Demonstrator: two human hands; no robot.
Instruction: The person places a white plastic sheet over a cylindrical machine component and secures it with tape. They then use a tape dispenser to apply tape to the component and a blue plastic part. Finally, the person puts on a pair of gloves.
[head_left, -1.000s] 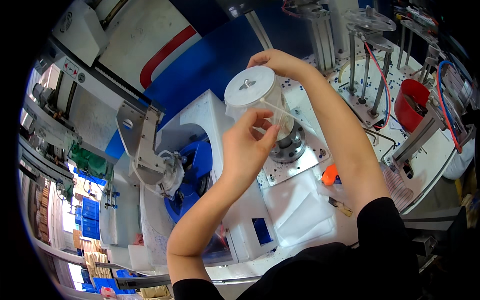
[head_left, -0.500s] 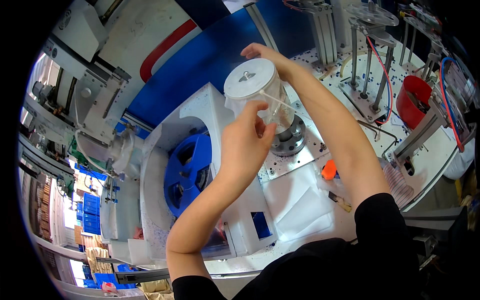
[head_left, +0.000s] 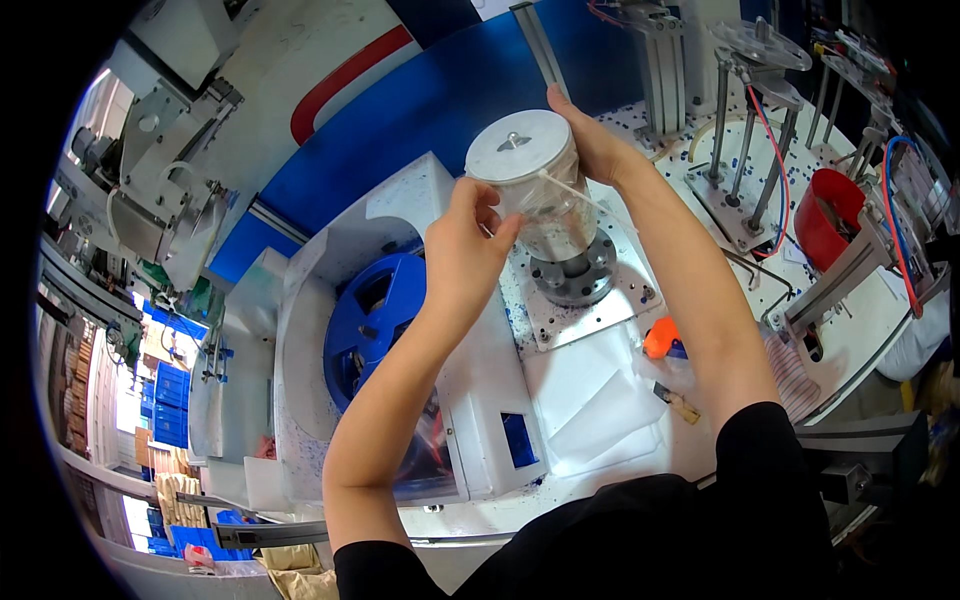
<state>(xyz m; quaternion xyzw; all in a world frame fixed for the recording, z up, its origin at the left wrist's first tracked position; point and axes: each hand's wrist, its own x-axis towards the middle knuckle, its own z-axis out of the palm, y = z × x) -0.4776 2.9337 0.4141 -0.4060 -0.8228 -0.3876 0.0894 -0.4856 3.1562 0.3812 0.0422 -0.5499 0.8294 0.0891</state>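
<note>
An upright cylinder (head_left: 560, 222) with a clear plastic wrapping stands on a round metal base (head_left: 580, 285). A flat grey metal lid (head_left: 512, 152) with a small knob tops it. A thin pale cord (head_left: 575, 188) runs from just under the lid's rim toward the right. My left hand (head_left: 468, 250) is at the cylinder's near left side, fingers curled and thumb bent toward them; what they hold, if anything, is hidden. My right hand (head_left: 597, 145) lies along the far right side, one finger stretched upward, the others partly hidden behind the cylinder.
Left of the base, a white housing (head_left: 465, 400) holds a blue wheel (head_left: 375, 320). White sheets (head_left: 600, 425), an orange object (head_left: 661, 337) and a small cutter (head_left: 677, 403) lie in front. Rod stands (head_left: 738, 150) and a red bucket (head_left: 828, 220) are on the right.
My right hand has come closer against the cylinder's far side. My left hand has shifted slightly left and its fingers are curled in. The whole view has moved a little.
</note>
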